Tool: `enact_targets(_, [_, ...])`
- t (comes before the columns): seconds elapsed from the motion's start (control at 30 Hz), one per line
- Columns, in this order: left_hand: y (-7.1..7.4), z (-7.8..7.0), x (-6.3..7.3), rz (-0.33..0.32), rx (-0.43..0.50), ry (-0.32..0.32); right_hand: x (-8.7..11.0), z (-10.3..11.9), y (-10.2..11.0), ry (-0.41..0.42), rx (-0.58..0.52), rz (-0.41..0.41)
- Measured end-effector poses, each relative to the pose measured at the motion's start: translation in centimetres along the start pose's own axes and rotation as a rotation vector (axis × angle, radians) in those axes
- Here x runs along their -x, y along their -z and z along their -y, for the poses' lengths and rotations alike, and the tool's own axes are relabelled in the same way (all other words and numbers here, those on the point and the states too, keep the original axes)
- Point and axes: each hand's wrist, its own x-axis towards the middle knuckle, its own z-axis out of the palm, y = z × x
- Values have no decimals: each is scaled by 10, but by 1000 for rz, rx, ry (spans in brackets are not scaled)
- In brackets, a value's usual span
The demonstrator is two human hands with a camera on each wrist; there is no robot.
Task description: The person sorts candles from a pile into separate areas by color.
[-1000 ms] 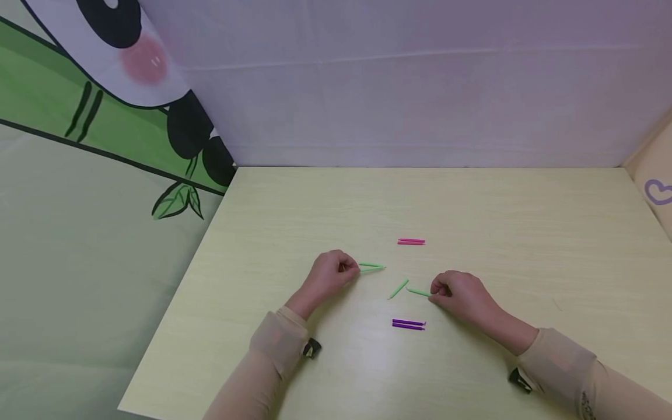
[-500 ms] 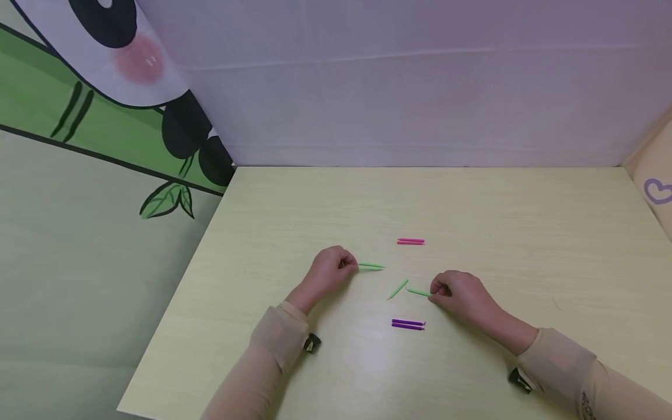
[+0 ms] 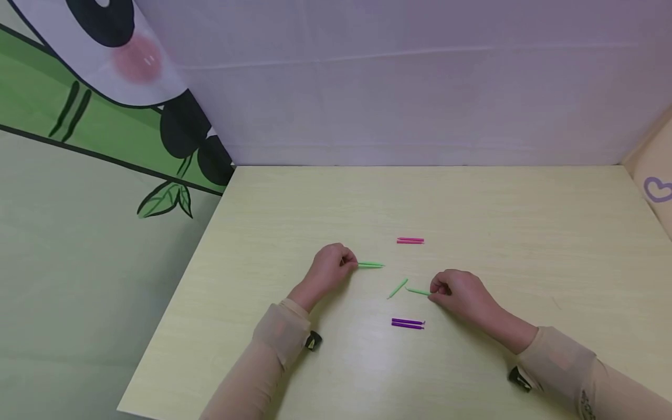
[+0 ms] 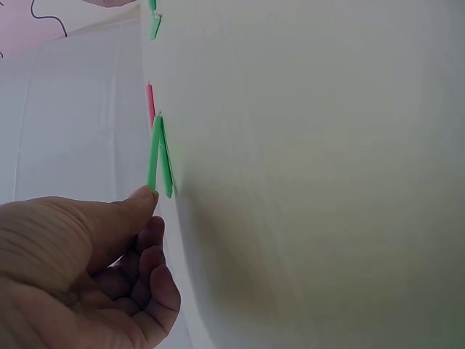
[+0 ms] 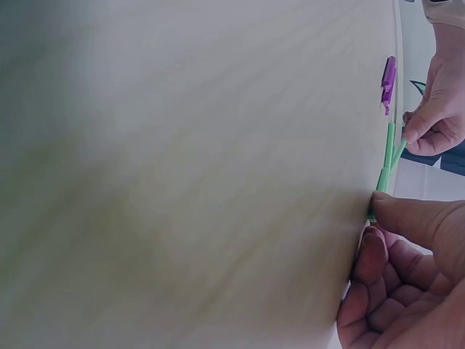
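Observation:
My left hand pinches the end of a thin green candle between thumb and fingers, its far tip sloping down toward the table. A second green candle lies just under and beside it, and their wick ends meet. My right hand pinches the right end of another green candle, low at the tabletop. Near that candle's left tip, one more green candle lies slanted. Two pink candles lie side by side farther back. Two purple candles lie parallel nearer the front.
The pale wood-patterned table spreads under both hands. A plain lilac backdrop rises at its back edge. On the left hangs a printed cloth with a cartoon figure.
The left hand has shifted slightly up, and its candle has swung closer to alignment with the green candle beneath it. The right hand and its candle stay almost still.

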Motion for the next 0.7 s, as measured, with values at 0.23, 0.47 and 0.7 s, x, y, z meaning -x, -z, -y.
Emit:
enact_targets(0.23, [-1,1,-1,1,-22,4,0,0,0,3,-1,0])
enact_targets(0.47, [0,1,0,-11,-31,0,0,1,0,5,-5,2])
enact_targets(0.7, [1,-1,2,-29,-29,6,0,1,0,12,-2,-2])
